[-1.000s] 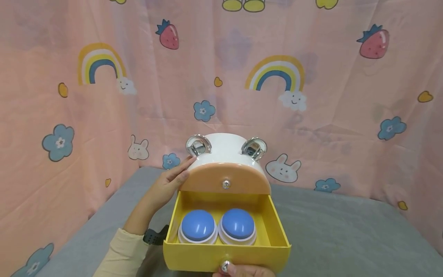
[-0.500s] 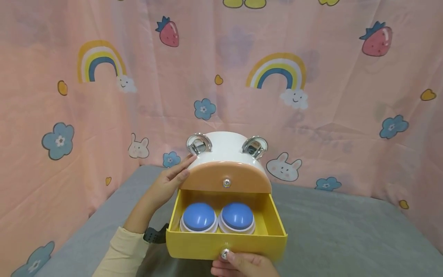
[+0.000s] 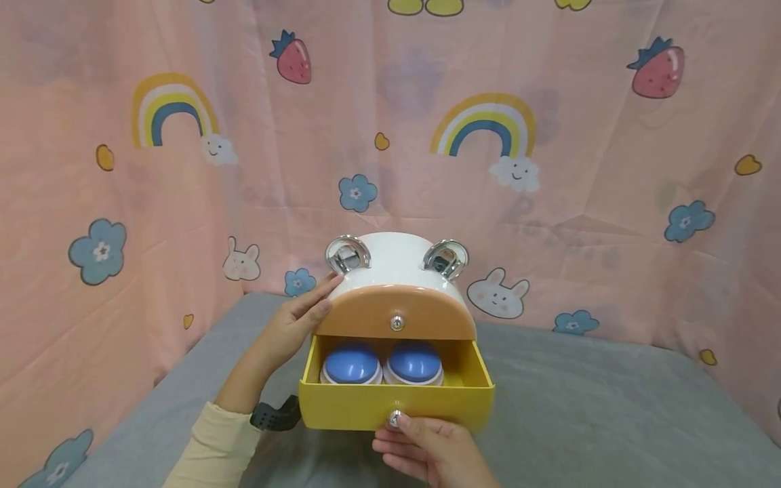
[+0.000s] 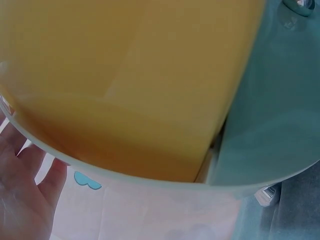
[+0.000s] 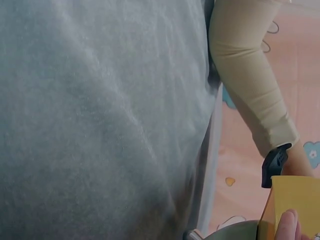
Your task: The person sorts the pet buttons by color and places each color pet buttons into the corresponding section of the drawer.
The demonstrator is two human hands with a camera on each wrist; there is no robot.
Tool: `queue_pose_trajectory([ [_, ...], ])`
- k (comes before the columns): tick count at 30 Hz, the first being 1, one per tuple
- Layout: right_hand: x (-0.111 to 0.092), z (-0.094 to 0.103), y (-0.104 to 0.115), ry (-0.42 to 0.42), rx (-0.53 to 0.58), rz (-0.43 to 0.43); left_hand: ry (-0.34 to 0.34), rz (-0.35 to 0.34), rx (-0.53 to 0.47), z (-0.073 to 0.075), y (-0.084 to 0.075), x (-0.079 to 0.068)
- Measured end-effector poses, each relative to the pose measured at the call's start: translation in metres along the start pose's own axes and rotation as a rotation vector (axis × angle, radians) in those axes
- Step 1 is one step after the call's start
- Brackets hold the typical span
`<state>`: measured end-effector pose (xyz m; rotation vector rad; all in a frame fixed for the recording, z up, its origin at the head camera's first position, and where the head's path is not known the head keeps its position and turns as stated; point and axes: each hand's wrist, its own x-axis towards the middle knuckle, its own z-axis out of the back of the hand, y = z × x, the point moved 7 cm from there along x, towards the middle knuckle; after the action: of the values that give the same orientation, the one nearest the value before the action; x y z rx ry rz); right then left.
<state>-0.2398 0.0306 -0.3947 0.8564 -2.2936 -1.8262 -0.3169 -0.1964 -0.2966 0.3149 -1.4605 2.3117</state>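
A small rounded storage box (image 3: 398, 256) with a white shell and two silver ears stands on the grey cloth. Its yellow drawer (image 3: 342, 408) is pulled partway out and holds two blue domes on white bases: a left dome (image 3: 350, 363) and a right dome (image 3: 413, 362). My left hand (image 3: 294, 328) rests on the box's left side, fingers fairly straight. With thumb and fingers, my right hand (image 3: 439, 444) pinches the silver knob (image 3: 394, 418) on the drawer front. In the right wrist view only a thumb tip (image 5: 287, 225) shows against the yellow drawer (image 5: 296, 192).
Above the yellow drawer is a closed orange drawer (image 3: 360, 316) with its own knob. A teal front (image 4: 272, 100) shows beside the yellow drawer in the left wrist view. Grey cloth (image 3: 598, 407) covers the table, and a pink patterned curtain (image 3: 403, 88) hangs behind.
My right hand has pushed the yellow drawer inward by its knob, so it sticks out less, and the blue domes have moved back with it. My left hand stays against the box.
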Motion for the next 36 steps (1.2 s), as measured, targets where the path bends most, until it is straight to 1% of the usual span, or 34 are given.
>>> queue_pose_trajectory([
  [6, 0.005, -0.001, 0.004, 0.003, -0.022, 0.015, -0.001, 0.01, 0.007, 0.001, 0.0, 0.0],
  [12, 0.014, -0.001, 0.011, 0.049, -0.024, 0.084, -0.005, 0.015, 0.019, 0.001, 0.001, -0.001],
  [16, 0.018, -0.001, 0.015, 0.062, -0.02, 0.103, -0.001, 0.027, 0.015, 0.001, 0.001, 0.0],
  [24, 0.022, 0.0, 0.019, 0.022, -0.081, 0.089, 0.003, 0.015, 0.006, 0.001, 0.001, 0.0],
  [31, 0.028, 0.001, 0.026, 0.017, -0.095, 0.132, 0.012, -0.003, -0.011, 0.0, 0.001, 0.001],
  [36, 0.036, 0.0, 0.031, 0.018, -0.09, 0.158, 0.003, -0.009, -0.018, 0.0, 0.0, 0.001],
])
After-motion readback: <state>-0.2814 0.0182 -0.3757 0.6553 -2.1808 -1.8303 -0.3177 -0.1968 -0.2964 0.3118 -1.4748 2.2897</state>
